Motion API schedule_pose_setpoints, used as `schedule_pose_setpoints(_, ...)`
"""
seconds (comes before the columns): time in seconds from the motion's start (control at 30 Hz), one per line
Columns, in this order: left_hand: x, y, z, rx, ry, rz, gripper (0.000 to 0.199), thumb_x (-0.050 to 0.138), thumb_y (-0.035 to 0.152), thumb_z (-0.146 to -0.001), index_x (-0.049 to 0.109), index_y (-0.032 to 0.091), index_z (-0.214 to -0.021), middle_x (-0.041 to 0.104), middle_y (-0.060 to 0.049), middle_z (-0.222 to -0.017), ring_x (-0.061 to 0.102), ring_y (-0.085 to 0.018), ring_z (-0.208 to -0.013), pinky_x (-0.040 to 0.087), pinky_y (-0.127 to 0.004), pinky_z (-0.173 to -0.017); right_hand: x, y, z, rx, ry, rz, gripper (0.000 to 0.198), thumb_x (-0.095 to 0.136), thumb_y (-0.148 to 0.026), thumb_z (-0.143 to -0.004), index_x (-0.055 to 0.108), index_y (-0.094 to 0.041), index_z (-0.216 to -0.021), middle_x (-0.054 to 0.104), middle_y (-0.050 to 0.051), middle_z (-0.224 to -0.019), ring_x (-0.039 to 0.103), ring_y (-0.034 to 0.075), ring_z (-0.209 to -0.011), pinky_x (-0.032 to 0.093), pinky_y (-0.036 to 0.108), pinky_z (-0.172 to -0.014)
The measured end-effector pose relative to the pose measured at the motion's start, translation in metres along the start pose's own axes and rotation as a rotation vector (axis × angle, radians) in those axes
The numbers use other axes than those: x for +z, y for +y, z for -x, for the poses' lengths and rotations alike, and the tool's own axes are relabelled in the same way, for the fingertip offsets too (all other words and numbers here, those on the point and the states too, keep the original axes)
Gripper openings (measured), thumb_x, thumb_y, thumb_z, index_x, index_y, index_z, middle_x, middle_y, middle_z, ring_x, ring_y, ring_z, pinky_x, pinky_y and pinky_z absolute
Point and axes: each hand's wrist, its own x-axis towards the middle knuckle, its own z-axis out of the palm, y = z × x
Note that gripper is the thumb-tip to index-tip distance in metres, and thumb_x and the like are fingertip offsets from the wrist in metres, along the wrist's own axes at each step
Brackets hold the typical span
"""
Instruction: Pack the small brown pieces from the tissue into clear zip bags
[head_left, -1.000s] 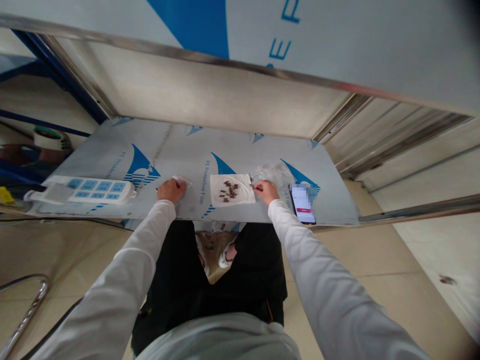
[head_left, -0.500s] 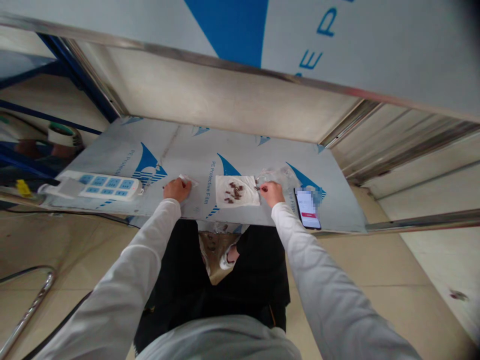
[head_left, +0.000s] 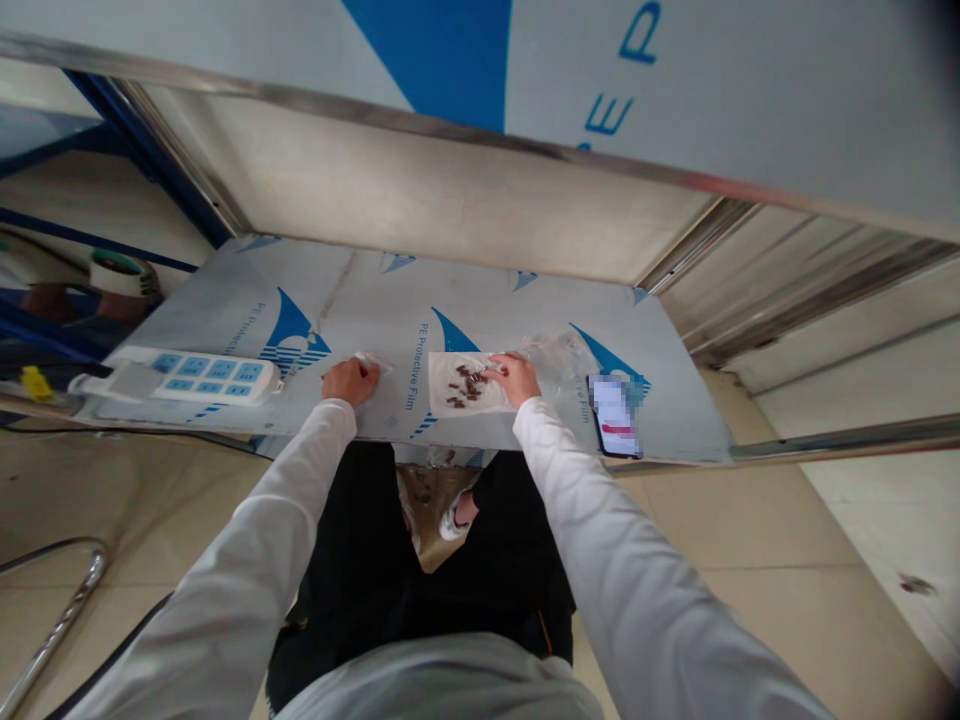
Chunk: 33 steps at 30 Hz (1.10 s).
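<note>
Several small dark brown pieces [head_left: 466, 386] lie loosely on a square white sheet [head_left: 442, 404]; they are too small to name more exactly. Over the sheet's right part is my right hand [head_left: 517, 378]. Its thumb and fingertips pinch at the edge of the pile, closed on what looks like one small dark piece. My left hand [head_left: 346, 381] rests on the film-covered table [head_left: 390, 300] to the left. Its curled fingers hold a small clear plastic bag [head_left: 373, 362], mostly hidden by the hand.
A crumpled clear plastic bag [head_left: 559, 355] lies right of the sheet, near a lit phone [head_left: 616, 416] at the table's front edge. A white power strip [head_left: 206, 376] lies at the left. An upper shelf [head_left: 285, 50] overhangs the back.
My right hand has moved left, from beside the sheet's right edge to over the brown pieces. My left hand stays in place with the plastic bag. The view has shifted slightly.
</note>
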Motion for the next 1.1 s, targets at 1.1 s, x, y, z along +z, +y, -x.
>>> schedule_pose_setpoints(1.1,0.002,-0.003,-0.003,0.004,-0.003,0.012,0.040,0.046,0.048,-0.082,0.068,0.015,-0.088,0.072,-0.019,-0.101,0.065,-0.035,-0.099,0.048,-0.039,-0.083,-0.019,0.025,0.010,0.215,-0.062,0.333,0.015,0.060,-0.022,-0.084,0.072,-0.019,-0.092,0.070,0.011,-0.101,0.065,0.021,-0.087,0.048,0.028,-0.076)
